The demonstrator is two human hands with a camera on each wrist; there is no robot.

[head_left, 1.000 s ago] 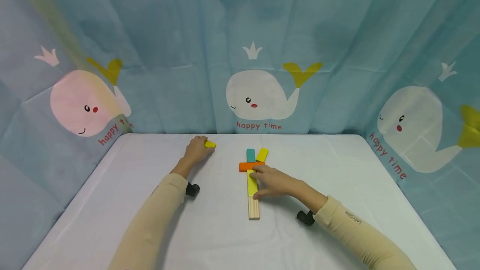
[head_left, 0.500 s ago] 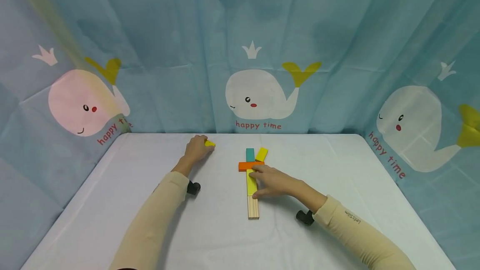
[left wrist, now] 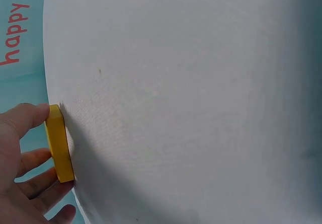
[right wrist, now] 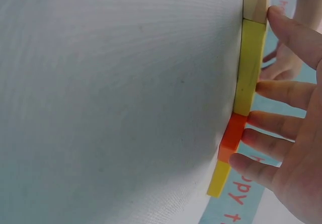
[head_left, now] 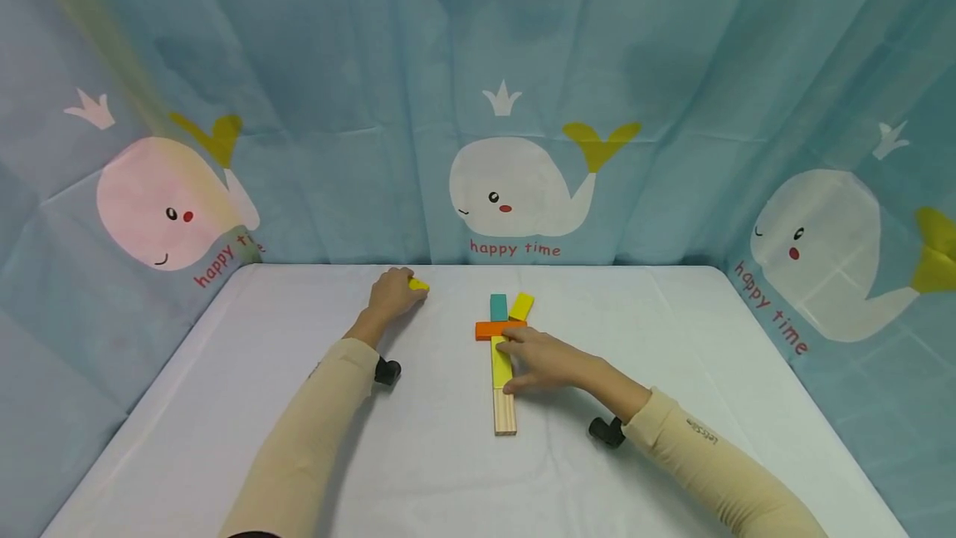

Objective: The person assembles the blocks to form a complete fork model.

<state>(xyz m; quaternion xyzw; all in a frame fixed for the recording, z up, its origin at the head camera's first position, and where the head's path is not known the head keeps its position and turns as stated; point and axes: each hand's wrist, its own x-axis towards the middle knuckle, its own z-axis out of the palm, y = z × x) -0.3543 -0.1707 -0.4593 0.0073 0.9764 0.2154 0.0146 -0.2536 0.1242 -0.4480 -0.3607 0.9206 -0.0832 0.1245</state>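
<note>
At the back left of the table in the head view, my left hand (head_left: 392,293) pinches a small yellow block (left wrist: 60,144) between thumb and fingers. The left wrist view shows that block low over the white cloth or standing on it; I cannot tell which. My right hand (head_left: 551,360) has its fingers spread along a row of blocks. Its fingertips (right wrist: 266,86) touch or nearly touch the long yellow block (head_left: 501,365) and the orange block (head_left: 489,330), and its thumb lies by the plain wooden block (head_left: 504,413).
A teal block (head_left: 498,307) and a tilted yellow block (head_left: 521,306) lie behind the orange one. White cloth covers the table (head_left: 635,305). Blue curtains (head_left: 373,106) printed with whales stand along the back and sides.
</note>
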